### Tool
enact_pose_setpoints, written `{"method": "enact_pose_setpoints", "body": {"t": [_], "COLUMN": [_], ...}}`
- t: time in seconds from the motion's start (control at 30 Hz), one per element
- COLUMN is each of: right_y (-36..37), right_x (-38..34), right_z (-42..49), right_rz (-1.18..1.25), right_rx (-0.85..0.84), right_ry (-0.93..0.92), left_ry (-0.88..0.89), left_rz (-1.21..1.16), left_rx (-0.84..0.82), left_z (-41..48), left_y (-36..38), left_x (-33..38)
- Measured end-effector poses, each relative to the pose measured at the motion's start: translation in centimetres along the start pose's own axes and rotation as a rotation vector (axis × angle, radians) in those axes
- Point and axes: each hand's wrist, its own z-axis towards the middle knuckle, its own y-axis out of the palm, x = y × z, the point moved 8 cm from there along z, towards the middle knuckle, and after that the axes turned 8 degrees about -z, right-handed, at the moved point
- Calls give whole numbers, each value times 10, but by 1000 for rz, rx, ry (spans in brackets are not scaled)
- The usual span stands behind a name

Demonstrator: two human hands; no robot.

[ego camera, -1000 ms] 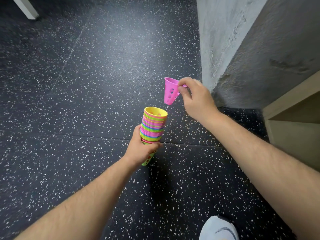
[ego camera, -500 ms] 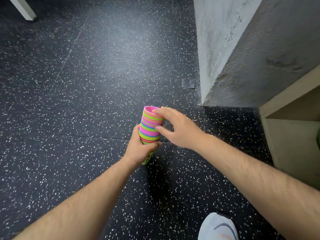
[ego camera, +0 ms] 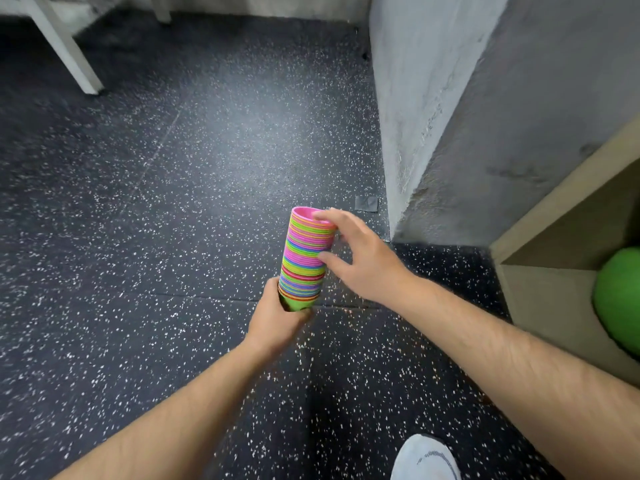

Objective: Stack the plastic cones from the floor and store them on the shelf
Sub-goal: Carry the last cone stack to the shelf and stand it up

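A tall stack of nested plastic cones (ego camera: 304, 258), striped pink, green, yellow and blue with a pink one on top, is held upright above the dark speckled floor. My left hand (ego camera: 277, 320) grips the green bottom cone. My right hand (ego camera: 360, 258) is at the upper part of the stack, its index fingertip resting on the pink rim and its thumb tip touching the side, fingers fairly straight. The beige wooden shelf (ego camera: 554, 209) stands at the right edge, well apart from the stack.
A green ball (ego camera: 620, 299) lies inside the shelf's compartment. A grey concrete wall corner (ego camera: 415, 133) juts out just beyond my right hand. White furniture legs (ego camera: 69, 57) stand at far left. A grey tape patch (ego camera: 366, 203) is on the floor; my white shoe (ego camera: 426, 459) shows below.
My right hand brought the pink cone down onto the stack and now only touches it. My left hand slid down to the bottom cone, and the view has tilted up.
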Motion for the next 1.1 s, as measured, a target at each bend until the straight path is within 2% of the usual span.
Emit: {"method": "enact_pose_setpoints", "body": {"t": [0.33,0.43,0.53,0.67,0.93,1.1], "right_y": [-245,-299,-330,-340,-358,-418], "right_x": [-160,-196,-216,-217,-187,-189], "right_z": [1,-7,-14,-11,43,79], "right_rz": [-55,32,161,300,421,521], "right_rx": [414,580,676,747,879,978], "right_ry": [-202,-184,-206,-183,-92,-67], "left_ry": [455,585,708,774,827,873], "left_rz": [-106,-116,-108,-55,-327,-439], "left_rx": [-66,-49,-61,-86,32,-60], "left_z": [-72,-103,-131,-139,-65,-32], "left_y": [-34,-68,-97,-114,-119,-96], "left_x": [291,371,436,476,516,596]}}
